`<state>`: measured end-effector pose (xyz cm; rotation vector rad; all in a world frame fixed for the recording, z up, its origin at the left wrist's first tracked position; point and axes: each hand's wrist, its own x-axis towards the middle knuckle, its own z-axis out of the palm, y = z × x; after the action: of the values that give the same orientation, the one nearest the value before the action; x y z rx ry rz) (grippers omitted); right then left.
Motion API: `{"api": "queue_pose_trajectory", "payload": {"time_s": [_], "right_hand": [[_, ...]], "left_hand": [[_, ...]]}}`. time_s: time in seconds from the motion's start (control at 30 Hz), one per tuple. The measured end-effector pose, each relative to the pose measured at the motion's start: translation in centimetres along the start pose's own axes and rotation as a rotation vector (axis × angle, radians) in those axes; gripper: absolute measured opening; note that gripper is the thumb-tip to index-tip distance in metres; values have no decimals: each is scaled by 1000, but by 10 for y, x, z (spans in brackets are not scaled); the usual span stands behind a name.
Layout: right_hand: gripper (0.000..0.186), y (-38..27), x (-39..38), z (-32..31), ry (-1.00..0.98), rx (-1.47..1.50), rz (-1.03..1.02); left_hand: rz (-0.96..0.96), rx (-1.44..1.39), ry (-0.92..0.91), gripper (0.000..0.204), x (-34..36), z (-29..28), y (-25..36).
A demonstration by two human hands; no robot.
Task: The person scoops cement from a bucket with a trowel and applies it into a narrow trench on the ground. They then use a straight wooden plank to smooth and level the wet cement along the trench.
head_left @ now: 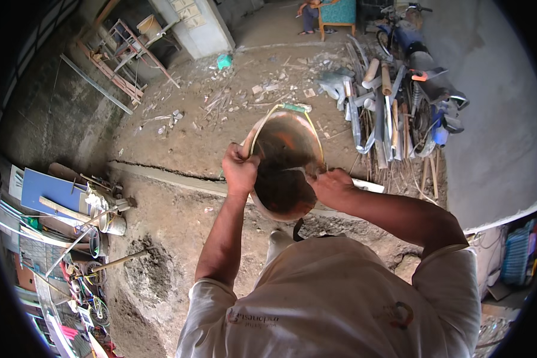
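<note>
My left hand (241, 170) grips the left rim of a dirty, pale bucket (283, 206) in the middle of the head view, fingers closed on it. My right hand (331, 185) holds the bucket's right side, with its fingertips at the rim. The bucket is tilted so that its dark, grimy inside shows, with an orange patch near the top. Its yellowish wire handle with a green grip (295, 107) lies along the far rim.
Pipes and wood scraps (382, 113) and a motorbike (411, 48) are at right. A seated person (309, 18) is at the back. Wooden frames (122, 65) stand upper left; buckets, boards and bicycles (95, 292) crowd the left. A raised strip (167, 177) crosses the debris-strewn floor.
</note>
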<state>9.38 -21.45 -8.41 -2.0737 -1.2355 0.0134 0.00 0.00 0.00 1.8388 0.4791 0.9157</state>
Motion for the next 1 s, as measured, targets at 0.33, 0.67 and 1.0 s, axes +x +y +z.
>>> {"api": "queue_pose_trajectory", "payload": {"time_s": [0.33,0.67,1.0], "right_hand": [[39,-54,12,15,-537,-645,42],[39,-13,53,-49,-683,-722,323],[46,9,-62,9,-651,723,646]], "left_hand": [[77,87,22,20,6,-9,-14],[112,208,-72,20,-19,9,1],[29,-44,-133,22,-31,13,-4]]}}
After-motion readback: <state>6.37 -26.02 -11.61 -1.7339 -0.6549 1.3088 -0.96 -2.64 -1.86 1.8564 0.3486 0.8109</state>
